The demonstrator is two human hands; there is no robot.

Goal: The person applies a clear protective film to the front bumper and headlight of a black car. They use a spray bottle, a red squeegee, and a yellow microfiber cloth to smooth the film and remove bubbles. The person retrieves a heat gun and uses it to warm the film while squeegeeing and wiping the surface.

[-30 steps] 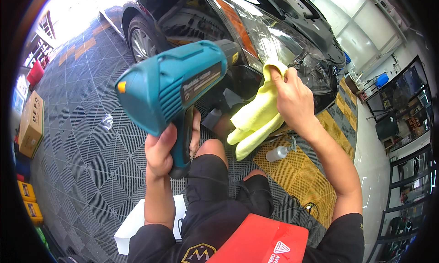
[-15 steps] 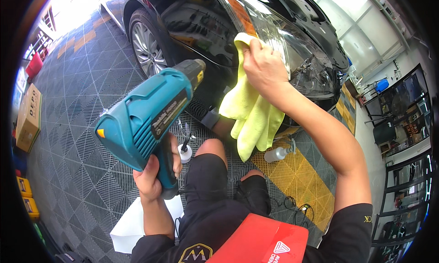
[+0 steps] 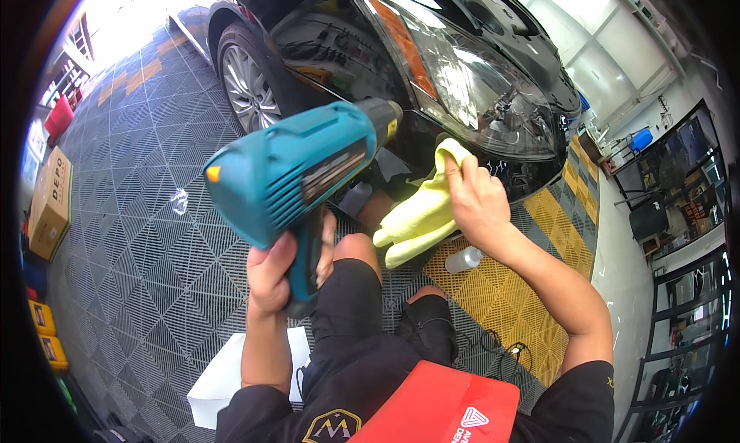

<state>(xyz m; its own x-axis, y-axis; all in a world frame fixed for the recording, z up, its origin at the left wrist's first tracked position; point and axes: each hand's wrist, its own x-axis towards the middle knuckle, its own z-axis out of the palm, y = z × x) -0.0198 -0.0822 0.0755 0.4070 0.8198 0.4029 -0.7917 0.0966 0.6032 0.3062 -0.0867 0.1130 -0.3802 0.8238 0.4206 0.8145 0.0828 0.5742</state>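
My left hand (image 3: 279, 267) is wrapped round the handle of a teal heat gun (image 3: 297, 169), whose dark nozzle points up and right toward the car's front corner. In my right hand (image 3: 479, 198) a yellow-green microfiber cloth (image 3: 420, 221) is pinched, its folds hanging down and left. The cloth is just below the headlight (image 3: 482, 84) of a black car (image 3: 324, 53); whether it touches the bumper I cannot tell. The headlight has an orange side strip and a clear, shiny lens. The heat gun's nozzle is left of the cloth, apart from it.
A front wheel (image 3: 247, 79) stands left of the headlight. On the grey and yellow tiled floor (image 3: 146, 266) are a spray bottle (image 3: 464, 260), a white sheet (image 3: 223, 377), a black cable (image 3: 493, 350) and a cardboard box (image 3: 50, 204). A red flat piece (image 3: 439, 404) lies against my front.
My right hand has drawn the cloth down off the headlight, uncovering the lens. My left hand has shifted the heat gun rightward, its nozzle now nearer the headlight.
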